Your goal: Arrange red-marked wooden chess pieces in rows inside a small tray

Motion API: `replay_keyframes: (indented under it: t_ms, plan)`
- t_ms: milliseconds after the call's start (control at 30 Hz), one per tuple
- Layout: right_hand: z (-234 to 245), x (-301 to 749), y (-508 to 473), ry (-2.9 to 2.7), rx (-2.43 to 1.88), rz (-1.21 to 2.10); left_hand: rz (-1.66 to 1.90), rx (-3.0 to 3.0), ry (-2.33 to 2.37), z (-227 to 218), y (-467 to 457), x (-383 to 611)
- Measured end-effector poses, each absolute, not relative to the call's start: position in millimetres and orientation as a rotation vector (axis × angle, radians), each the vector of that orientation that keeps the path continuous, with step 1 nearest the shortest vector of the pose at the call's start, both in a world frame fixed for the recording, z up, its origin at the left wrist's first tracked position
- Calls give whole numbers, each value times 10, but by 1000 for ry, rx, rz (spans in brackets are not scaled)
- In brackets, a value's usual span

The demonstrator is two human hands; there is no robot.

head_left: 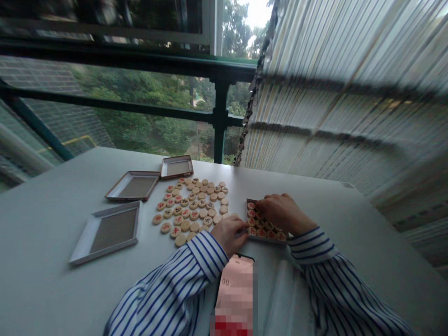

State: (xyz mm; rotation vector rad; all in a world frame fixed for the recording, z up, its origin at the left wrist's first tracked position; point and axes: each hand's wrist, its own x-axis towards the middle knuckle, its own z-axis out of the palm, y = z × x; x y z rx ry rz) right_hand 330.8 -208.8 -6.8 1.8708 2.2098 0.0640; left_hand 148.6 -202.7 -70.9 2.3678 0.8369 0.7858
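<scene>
A shallow box (266, 239) on the white table holds rows of round wooden Chinese chess pieces (261, 232), mostly with red characters up. My left hand (229, 233) is closed with its fingertips at the near left corner of this box, gripping its edge. Over the box's far part, my right hand (285, 214) has its fingers curled together and down against the pieces; whatever they pinch is hidden. To the left lie many loose chess pieces (193, 204), some showing red or black characters, others blank side up.
Three open box parts stand left of the pieces: a white tray (138, 224), a brown-edged one (154, 185) and a smaller one (177, 174). A phone (236, 280) lies nearest me, beside some clear plastic (283, 294). Behind the table are a window railing (220, 107) and string curtain (315, 116).
</scene>
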Motion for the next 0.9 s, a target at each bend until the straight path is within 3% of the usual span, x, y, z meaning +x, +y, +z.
replay_keyframes:
  t_ms: [900]
  plan:
    - [-70,3303,-2098,2271,1871,96,794,2362,833,-701,-2034,1485]
